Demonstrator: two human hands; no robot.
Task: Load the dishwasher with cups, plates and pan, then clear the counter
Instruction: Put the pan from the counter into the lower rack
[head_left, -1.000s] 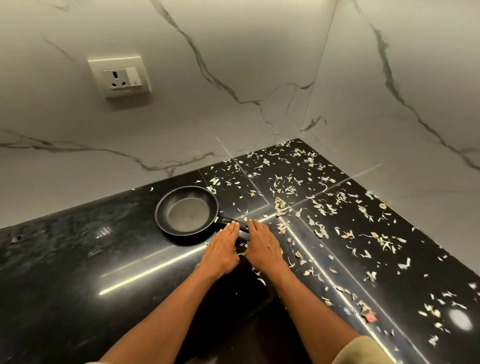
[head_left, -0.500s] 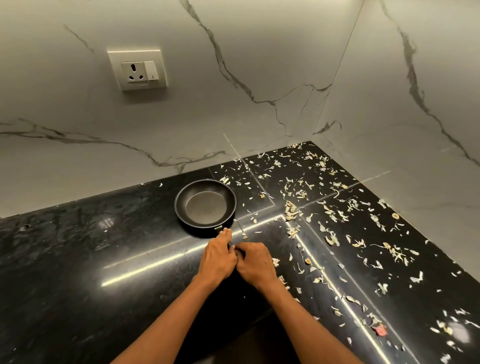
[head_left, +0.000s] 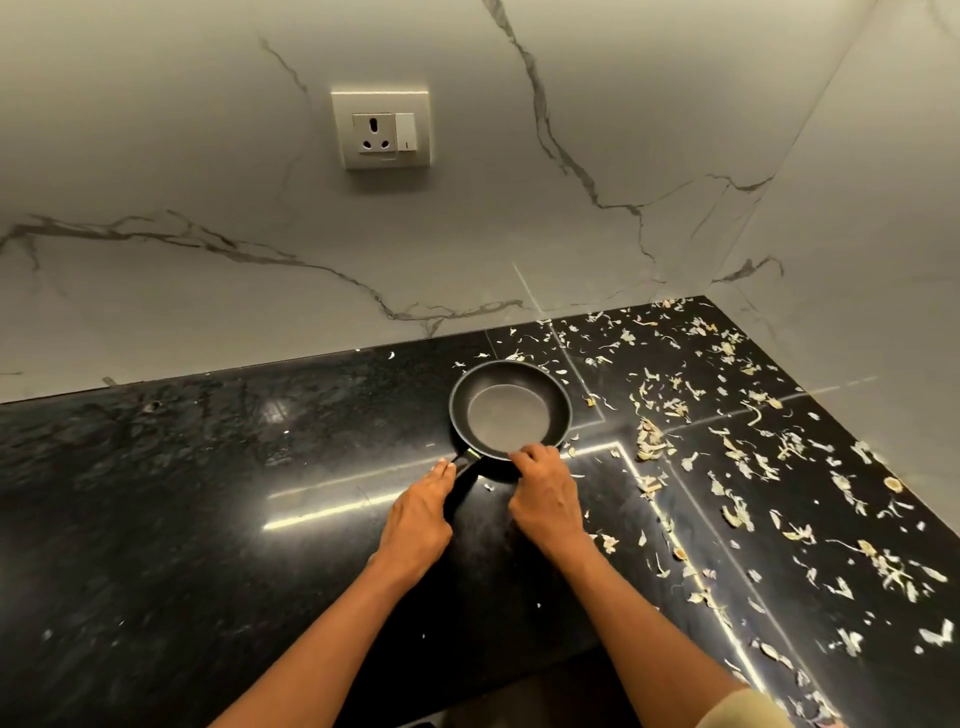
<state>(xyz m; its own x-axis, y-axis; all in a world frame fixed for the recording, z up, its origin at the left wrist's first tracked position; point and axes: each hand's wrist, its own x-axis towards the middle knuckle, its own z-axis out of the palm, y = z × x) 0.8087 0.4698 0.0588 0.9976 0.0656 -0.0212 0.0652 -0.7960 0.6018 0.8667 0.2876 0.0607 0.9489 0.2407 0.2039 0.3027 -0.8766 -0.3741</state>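
A small black frying pan (head_left: 509, 410) sits empty on the black stone counter (head_left: 208, 519), its handle (head_left: 463, 480) pointing back toward me. My left hand (head_left: 420, 514) lies along the left side of that handle with straight fingers touching it. My right hand (head_left: 546, 491) has its fingers curled over the pan's near rim. Dry vegetable peel scraps (head_left: 727, 447) are scattered over the right part of the counter.
Marble walls meet in a corner behind the counter at the right. A wall socket with a switch (head_left: 382, 130) is above the pan. The counter's front edge (head_left: 467, 696) runs below my forearms. The left counter area shows only a few specks.
The pan has turned so its handle swings from pointing right to pointing toward me. My hands have parted: the right went to the rim, the left stays at the handle.
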